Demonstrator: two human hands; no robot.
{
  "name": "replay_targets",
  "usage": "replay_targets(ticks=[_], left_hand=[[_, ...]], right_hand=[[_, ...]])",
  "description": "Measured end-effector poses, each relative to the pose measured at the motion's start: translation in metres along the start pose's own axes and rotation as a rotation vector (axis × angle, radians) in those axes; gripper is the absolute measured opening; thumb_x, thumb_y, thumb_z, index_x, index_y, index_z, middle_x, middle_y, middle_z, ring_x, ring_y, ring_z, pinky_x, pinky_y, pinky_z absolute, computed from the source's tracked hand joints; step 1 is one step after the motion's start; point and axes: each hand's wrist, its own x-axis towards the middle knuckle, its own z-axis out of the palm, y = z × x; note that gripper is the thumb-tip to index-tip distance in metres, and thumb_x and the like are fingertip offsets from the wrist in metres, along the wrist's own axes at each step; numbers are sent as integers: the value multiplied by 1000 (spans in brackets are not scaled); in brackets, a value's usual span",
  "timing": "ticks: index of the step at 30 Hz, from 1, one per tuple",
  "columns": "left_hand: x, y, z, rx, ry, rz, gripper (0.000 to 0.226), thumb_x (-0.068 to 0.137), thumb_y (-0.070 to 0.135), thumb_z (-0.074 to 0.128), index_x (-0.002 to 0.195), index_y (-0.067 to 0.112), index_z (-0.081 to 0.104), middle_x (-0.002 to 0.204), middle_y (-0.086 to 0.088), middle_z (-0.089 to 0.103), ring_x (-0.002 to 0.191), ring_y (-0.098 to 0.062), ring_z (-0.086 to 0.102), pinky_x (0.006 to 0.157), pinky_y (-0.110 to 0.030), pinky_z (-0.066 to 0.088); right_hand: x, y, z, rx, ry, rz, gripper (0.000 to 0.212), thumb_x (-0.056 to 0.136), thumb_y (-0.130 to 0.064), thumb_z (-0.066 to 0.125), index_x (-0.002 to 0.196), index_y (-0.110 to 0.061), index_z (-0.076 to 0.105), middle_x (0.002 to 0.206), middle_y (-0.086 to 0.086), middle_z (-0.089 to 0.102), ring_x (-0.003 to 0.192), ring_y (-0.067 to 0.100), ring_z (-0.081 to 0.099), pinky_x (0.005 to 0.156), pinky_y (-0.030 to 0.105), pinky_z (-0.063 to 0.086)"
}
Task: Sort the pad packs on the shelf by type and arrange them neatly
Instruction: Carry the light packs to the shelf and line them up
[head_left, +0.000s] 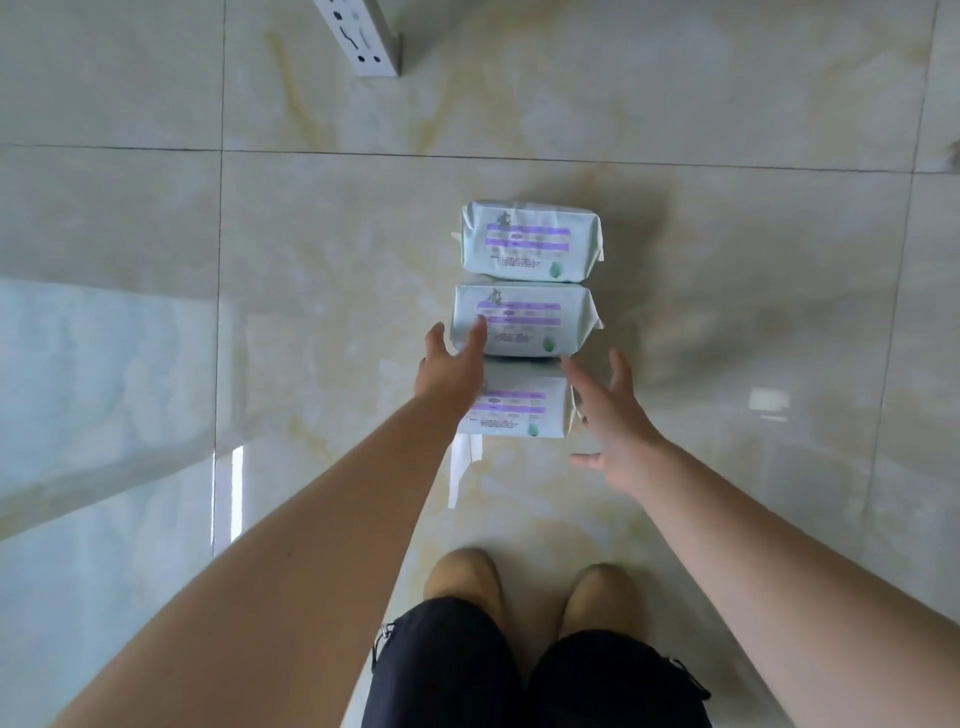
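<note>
Fingers (475, 332) of the left hand (452, 369) are laid open on the middle pad pack (524, 319), nothing gripped. The right hand (610, 415) is spread open beside the near pad pack (514, 408). A far pad pack (530, 241) is lined up on the floor (311, 260).

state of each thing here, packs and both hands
far pad pack: lying flat on the tiled floor, printed side up, untouched
middle pad pack: lying flat, in line with the others, left fingertips on its left end
near pad pack: lying flat, partly hidden under the left hand
left hand: open, fingers resting on the middle pack
right hand: open, fingers spread, beside the near pack, holding nothing
</note>
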Motion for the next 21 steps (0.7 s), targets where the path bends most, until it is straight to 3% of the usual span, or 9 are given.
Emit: replay_targets(ticks=[3,7,9,11,15,21], left_hand=[[14,1,5,-101,-54,-31,75,81,69,41,142,30,22,137,-5,45,113,-31,54,100,-50,44],[30,-4,2,-107,-131,-73,86,63,80,39,131,26,41,129,-3,52,112,-28,56,97,-49,46],[32,-8,0,-124,-169,-80,79,70,78,37,129,27,45,125,-2,56,110,-26,59,94,-48,49],[33,-12,-1,-176,-179,-69,61,85,67,34,129,25,46,120,-2,58,106,-26,61,90,-48,52],[32,-14,2,-162,-169,-50,61,80,67,34,125,28,49,119,-4,61,103,-28,63,89,-51,52],[10,-13,-1,-159,-170,-8,60,79,67,40,119,23,51,116,-8,62,101,-30,64,89,-51,52]], right_hand=[[19,-4,5,33,-7,-19,81,85,-52,55,140,-52,-5,147,-13,35,109,14,44,99,57,38],[29,-8,6,2,-47,-30,66,87,-51,52,139,-52,10,138,-14,42,110,19,53,82,49,49],[29,-6,6,-14,-115,26,47,89,-52,48,131,-47,29,132,-14,47,108,21,55,88,57,47],[29,-2,6,-21,-156,54,37,90,-52,45,125,-44,36,126,-13,50,103,20,57,92,60,45],[25,8,4,-45,-168,51,38,91,-49,45,127,-42,36,118,-11,53,100,18,57,100,57,39],[3,13,-2,-41,-175,28,34,92,-44,47,125,-38,42,123,-8,59,103,11,60,105,44,38]])
